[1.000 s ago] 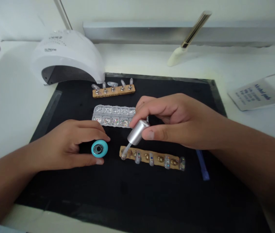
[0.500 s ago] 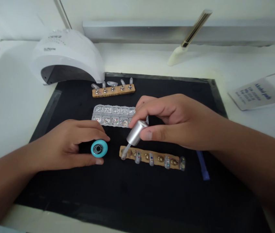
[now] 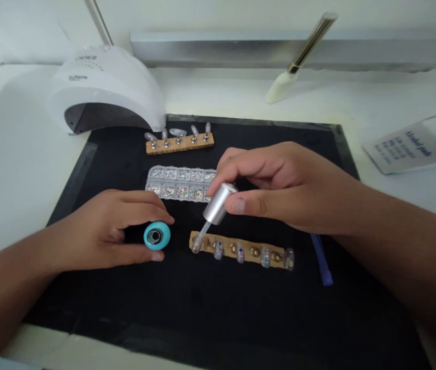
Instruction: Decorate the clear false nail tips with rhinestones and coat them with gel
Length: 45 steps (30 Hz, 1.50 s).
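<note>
Between the thumb and fingers of my left hand [image 3: 113, 231] stands a turquoise nail polish bottle [image 3: 162, 235], uncapped, with its dark neck showing. My right hand [image 3: 271, 190] pinches the silver cap of a nail polish brush [image 3: 220, 204]. The brush slants down to the left, and its tip meets the leftmost nail tip [image 3: 195, 246] on the near wooden nail stand [image 3: 225, 240]. Several other clear false nails [image 3: 240, 253] with coloured gems sit along that stand on brass-coloured knobs. Behind my right fingers, a clear rhinestone case [image 3: 181, 183] is partly hidden.
A white nail lamp [image 3: 106, 87] stands at the back left. Beyond the case lies a second wooden stand [image 3: 181, 144] with clear nails. A purple-blue stick [image 3: 321, 262] lies by my right forearm, on the black mat [image 3: 210, 318]. At the back are a soft brush [image 3: 298, 59] and an alcohol pads packet [image 3: 410, 146].
My right hand has shifted slightly up and to the right, tilting the brush a little, while its tip stays at the leftmost nail. My left hand and the bottle look unmoved.
</note>
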Motion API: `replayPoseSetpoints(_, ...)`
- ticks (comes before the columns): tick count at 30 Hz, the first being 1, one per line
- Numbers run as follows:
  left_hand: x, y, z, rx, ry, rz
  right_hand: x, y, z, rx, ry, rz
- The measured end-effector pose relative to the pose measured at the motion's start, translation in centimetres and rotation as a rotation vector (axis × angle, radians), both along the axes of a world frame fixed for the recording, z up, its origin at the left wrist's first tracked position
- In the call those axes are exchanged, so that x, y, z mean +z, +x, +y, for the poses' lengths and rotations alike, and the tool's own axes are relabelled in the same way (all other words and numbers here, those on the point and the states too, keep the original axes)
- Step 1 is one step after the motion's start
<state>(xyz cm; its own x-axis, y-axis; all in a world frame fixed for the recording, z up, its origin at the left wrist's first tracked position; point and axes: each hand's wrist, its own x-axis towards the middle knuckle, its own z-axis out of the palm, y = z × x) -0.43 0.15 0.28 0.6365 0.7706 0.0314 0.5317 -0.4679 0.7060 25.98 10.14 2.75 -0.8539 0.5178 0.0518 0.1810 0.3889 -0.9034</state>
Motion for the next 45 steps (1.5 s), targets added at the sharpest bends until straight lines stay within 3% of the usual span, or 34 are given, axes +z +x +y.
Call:
replayPoseSetpoints(25,-0.03,0.08,0.12,0.001,0.005,0.007,0.06,-0.06,-0.15,0.003,-0.019,0.02)
replayPoseSetpoints(45,0.04,0.1,0.11,-0.006,0.025,0.009,0.11,0.0,-0.27,-0.044,0.088,-0.045)
